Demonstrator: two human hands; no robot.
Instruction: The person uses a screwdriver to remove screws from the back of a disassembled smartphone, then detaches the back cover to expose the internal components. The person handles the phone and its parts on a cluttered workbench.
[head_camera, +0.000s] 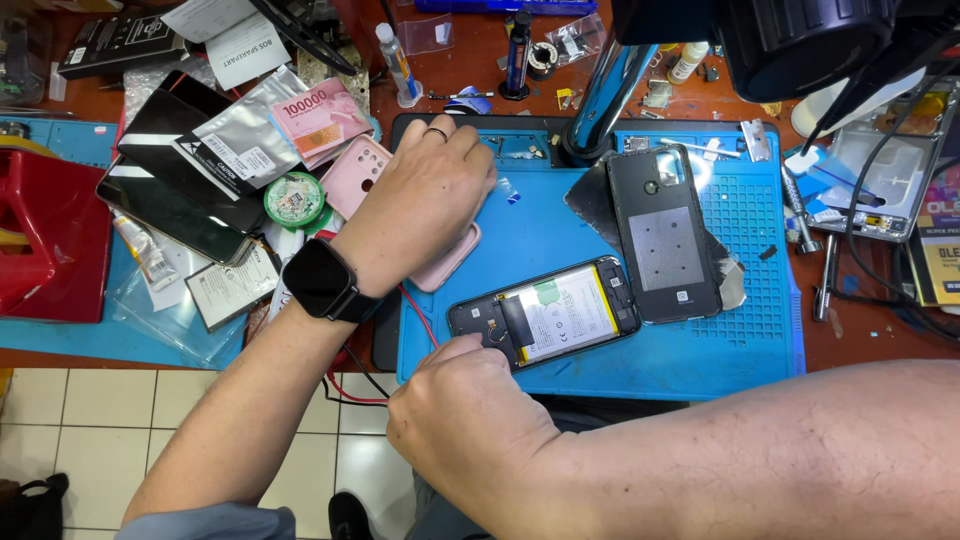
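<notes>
Where fingertips press (right hand (470, 420)): opened phone (545, 314).

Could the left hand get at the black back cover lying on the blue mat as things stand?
Probably yes. The left hand rests on the pink case at the blue mat edge, and only bare mat lies between it and the black back cover. Nothing covers it.

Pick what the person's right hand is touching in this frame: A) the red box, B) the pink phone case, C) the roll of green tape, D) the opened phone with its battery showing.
D: the right hand has its fingertips on the near end of the opened phone on the blue mat, while the left hand rests over the pink phone case.
</notes>
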